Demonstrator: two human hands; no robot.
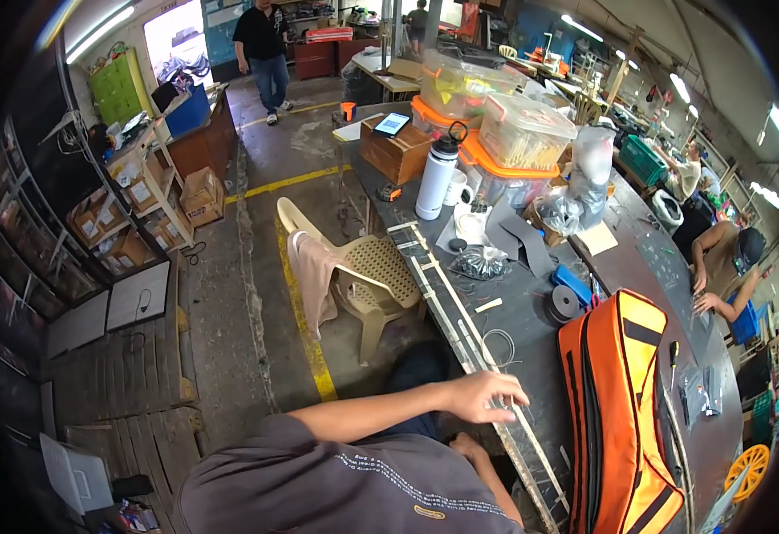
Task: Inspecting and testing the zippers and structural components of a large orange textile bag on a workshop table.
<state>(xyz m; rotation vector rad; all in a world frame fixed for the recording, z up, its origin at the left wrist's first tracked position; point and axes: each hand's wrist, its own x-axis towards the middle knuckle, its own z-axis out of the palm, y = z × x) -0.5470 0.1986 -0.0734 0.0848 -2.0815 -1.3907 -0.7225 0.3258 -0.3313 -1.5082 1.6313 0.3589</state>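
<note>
My left hand (487, 397) hovers at the near edge of the dark worktable (532, 392), fingers loosely bent and apart, with nothing seen in it. Beneath it runs a long pale strip (447, 307) along the table edge. My right hand (470, 448) is low beside my lap, close to the table's side; its fingers are mostly hidden. To the right of my hands lies a long orange bag (643, 400) with black trim and a black zipper side. A thin wire loop (499, 345) and a black roll of strap (562, 303) lie between the bag and the strip.
A white bottle (437, 182), mug (457, 189), wooden box (394, 151) with a phone (392, 124), and clear bins (527, 133) crowd the table's far end. A plastic chair (376, 271) stands left of it. People work at right; another person (263, 53) stands far back.
</note>
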